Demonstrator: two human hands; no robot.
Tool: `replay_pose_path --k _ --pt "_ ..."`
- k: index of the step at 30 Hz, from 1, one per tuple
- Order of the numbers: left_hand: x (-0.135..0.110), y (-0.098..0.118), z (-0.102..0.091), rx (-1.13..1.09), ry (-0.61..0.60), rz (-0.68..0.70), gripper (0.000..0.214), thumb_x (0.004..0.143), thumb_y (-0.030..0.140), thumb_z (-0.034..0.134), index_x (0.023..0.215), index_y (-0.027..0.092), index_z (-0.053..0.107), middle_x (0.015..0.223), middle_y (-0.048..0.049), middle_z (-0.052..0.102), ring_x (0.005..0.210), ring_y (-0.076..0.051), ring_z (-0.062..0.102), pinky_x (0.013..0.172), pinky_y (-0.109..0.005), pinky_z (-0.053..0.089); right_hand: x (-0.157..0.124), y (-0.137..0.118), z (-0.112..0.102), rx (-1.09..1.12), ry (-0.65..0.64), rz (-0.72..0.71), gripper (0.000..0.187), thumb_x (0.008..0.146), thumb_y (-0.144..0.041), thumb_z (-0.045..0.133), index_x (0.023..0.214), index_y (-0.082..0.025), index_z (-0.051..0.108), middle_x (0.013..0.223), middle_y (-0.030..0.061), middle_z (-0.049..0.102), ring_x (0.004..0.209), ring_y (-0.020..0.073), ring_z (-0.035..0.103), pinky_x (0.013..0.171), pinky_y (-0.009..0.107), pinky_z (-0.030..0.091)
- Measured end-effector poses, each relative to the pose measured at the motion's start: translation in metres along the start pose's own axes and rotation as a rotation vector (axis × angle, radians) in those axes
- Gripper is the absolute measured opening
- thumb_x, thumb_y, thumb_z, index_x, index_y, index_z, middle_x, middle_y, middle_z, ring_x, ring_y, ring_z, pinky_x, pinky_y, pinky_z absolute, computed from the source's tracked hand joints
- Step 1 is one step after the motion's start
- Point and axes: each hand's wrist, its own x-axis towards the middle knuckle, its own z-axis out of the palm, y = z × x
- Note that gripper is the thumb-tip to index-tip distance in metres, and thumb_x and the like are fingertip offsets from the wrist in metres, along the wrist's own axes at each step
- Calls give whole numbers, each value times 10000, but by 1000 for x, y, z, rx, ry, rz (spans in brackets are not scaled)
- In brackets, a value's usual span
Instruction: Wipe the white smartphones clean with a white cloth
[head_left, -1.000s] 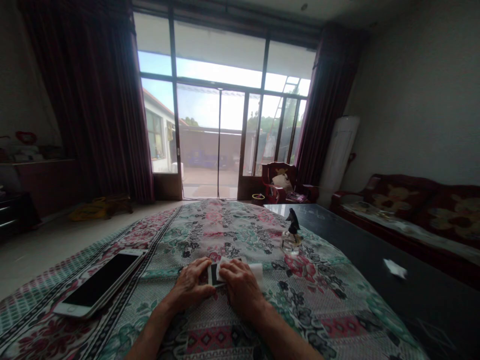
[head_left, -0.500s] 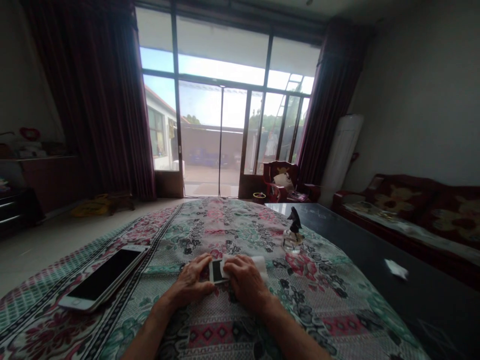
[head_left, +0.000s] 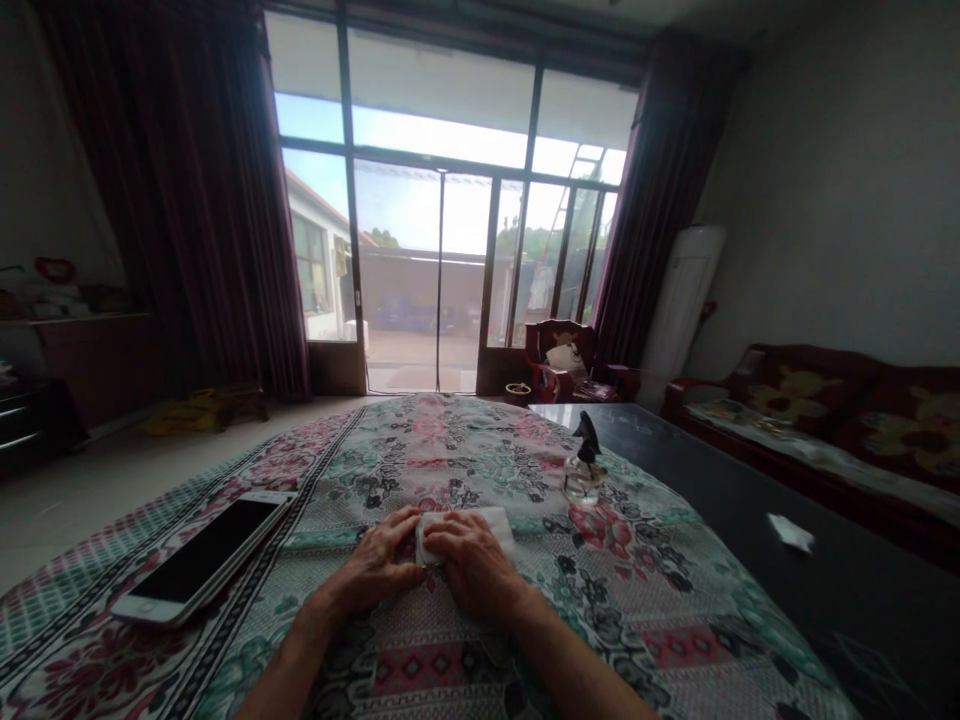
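Both of my hands rest on a flower-patterned cloth [head_left: 480, 460] that covers the surface before me. My left hand [head_left: 379, 560] lies curled with its fingers against the left edge of a small flat item, which is hidden now under a white tissue [head_left: 491, 522]. My right hand [head_left: 469, 560] presses its closed fingers down on that tissue, over the item. A white smartphone [head_left: 202, 555] with a dark screen lies to the left, apart from my hands. A small clear spray bottle [head_left: 583, 465] with a black trigger head stands beyond my right hand.
A dark glossy table [head_left: 750, 520] adjoins the cloth on the right and bears a scrap of white paper [head_left: 791, 532]. A red patterned sofa [head_left: 840, 420] lines the right wall. Glass doors [head_left: 442, 270] with dark curtains, and a red armchair [head_left: 559, 360], are ahead.
My right hand has drawn the white tissue leftward over the small dark-faced item, which showed between my hands before and is covered now. The phone and bottle have stayed put.
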Motion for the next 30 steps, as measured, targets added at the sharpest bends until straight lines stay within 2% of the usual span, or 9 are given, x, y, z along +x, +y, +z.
replay_pose_path --k 4,6,9,13,16,19,24,30 --pt "-2 3 -2 9 -9 11 657 689 359 654 1311 178 540 1478 -103 428 1359 -298 384 1129 -389 307 -1 7 3 25 43 17 249 772 -60 507 873 -223 666 962 7 689 975 170 564 920 316 346" --pt "-2 1 -2 6 -8 11 671 684 333 648 1326 184 524 1482 -95 423 1363 -293 376 1133 -389 301 -1 9 3 6 70 51 242 767 -52 509 848 -217 666 930 8 688 941 166 567 908 314 348" --pt "0 -4 1 -11 -2 25 683 676 312 647 1336 192 517 1482 -85 425 1367 -286 371 1134 -377 300 1 7 2 -18 71 78 285 825 -77 481 966 -239 668 1053 12 678 1018 176 544 946 336 326" --pt "2 -8 3 -24 -1 30 698 666 312 655 1340 195 517 1478 -85 431 1365 -292 371 1136 -388 298 2 1 1 -37 -2 113 417 861 -108 447 1204 -301 587 1280 6 594 1204 218 454 1036 410 257" --pt "2 -10 3 -39 -4 32 706 658 299 656 1343 207 513 1476 -76 435 1364 -285 374 1132 -382 303 2 -2 3 -21 -50 112 468 855 -107 439 1252 -328 552 1357 -21 542 1268 222 405 1070 433 221" --pt "2 -10 4 -40 0 32 676 669 308 654 1326 209 528 1480 -73 431 1364 -277 378 1129 -370 308 1 0 4 20 -47 50 419 837 -103 460 1182 -297 596 1296 -22 590 1231 205 441 1063 400 248" --pt "0 -2 2 3 22 0 672 676 378 672 1311 209 537 1472 -77 443 1357 -301 388 1129 -384 311 -6 1 5 66 65 12 259 801 -79 500 931 -237 658 1068 -9 681 1047 176 544 973 337 336" --pt "-1 8 0 47 12 -26 733 697 447 653 1354 165 490 1484 -112 419 1368 -290 373 1129 -372 298 -11 -2 4 17 135 51 197 821 -107 526 926 -231 637 1057 -5 670 1010 177 544 942 333 346"
